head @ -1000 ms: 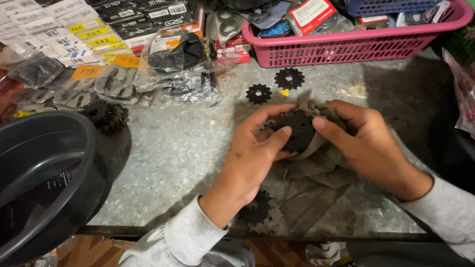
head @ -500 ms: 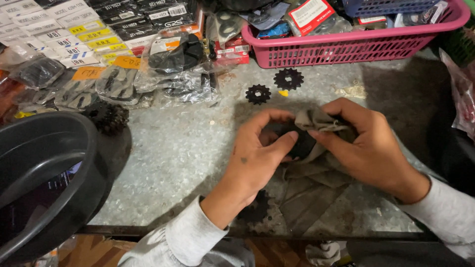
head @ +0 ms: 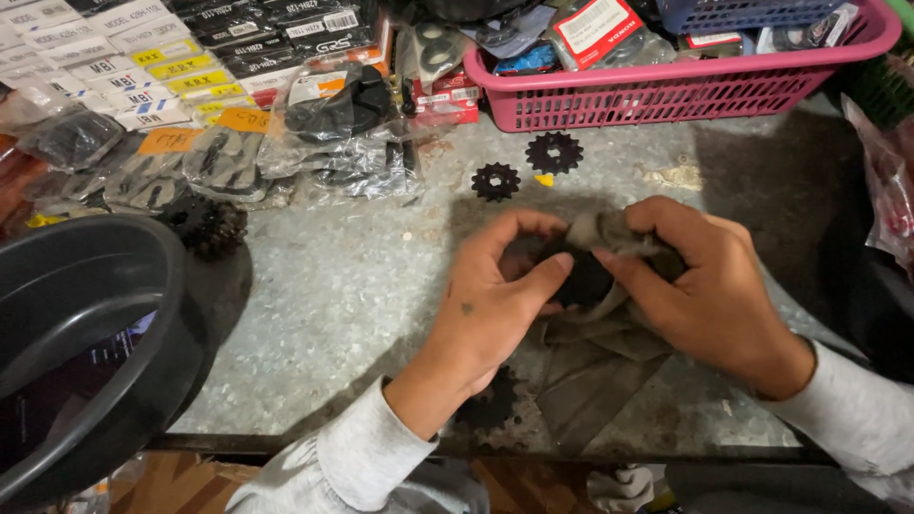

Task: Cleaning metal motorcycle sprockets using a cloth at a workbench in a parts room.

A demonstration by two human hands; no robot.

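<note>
Your left hand (head: 495, 305) and right hand (head: 709, 295) meet over the middle of the desk (head: 343, 295), and the dark sprocket (head: 583, 278) sits right between them, lifted a little off the surface. It lies to the right of your left palm and to the left of your right fingers, so both hands are on it; neither has to reach. Your left grip is narrow, thumb pressed against the near edge of the sprocket with the fingers curled over its top. Your right grip is closed on a grey rag (head: 595, 333) that wraps the far side of the sprocket and hangs down onto the desk toward you.

The sprocket shows only as a flat black disc, mostly covered by rag and fingers; its teeth cannot be made out here, and its flat face is turned roughly up toward you.

Two small black sprockets (head: 496, 181) lie well apart from your hands, near the pink basket (head: 666, 90) at the back. Another toothed wheel (head: 487, 405) rests on the desk under your left wrist. A black tub (head: 86, 333) stands at the far left, with bagged parts (head: 238, 162) behind it.
</note>
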